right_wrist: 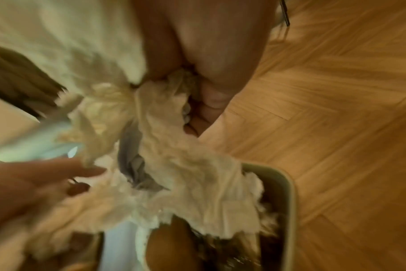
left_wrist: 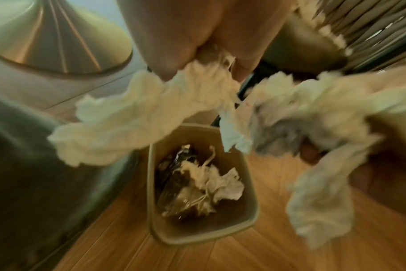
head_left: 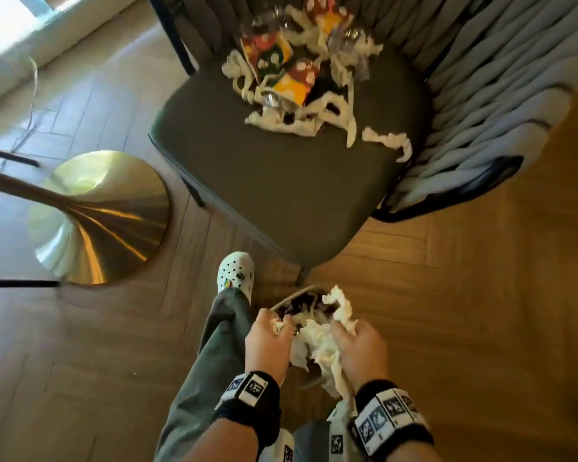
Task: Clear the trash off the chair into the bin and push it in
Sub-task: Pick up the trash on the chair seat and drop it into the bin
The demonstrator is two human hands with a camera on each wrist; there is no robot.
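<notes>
Both my hands hover over the small beige bin (head_left: 282, 303) on the floor in front of the chair. My left hand (head_left: 270, 338) grips a wad of white tissue (left_wrist: 137, 117). My right hand (head_left: 359, 348) grips a bigger bunch of white tissue (head_left: 324, 348) that hangs down toward the bin (left_wrist: 250, 216). Crumpled tissue and wrappers (left_wrist: 197, 185) lie inside the bin. On the dark seat of the chair (head_left: 281, 181) rests a pile of trash (head_left: 294, 71): colourful snack wrappers, clear plastic and white tissue strips. One loose tissue strip (head_left: 389, 143) lies near the seat's right edge.
A brass round table base (head_left: 97, 215) stands on the wooden floor left of the chair. My foot in a white clog (head_left: 236, 273) is beside the bin. The chair's woven grey back (head_left: 498, 88) curves around the right side.
</notes>
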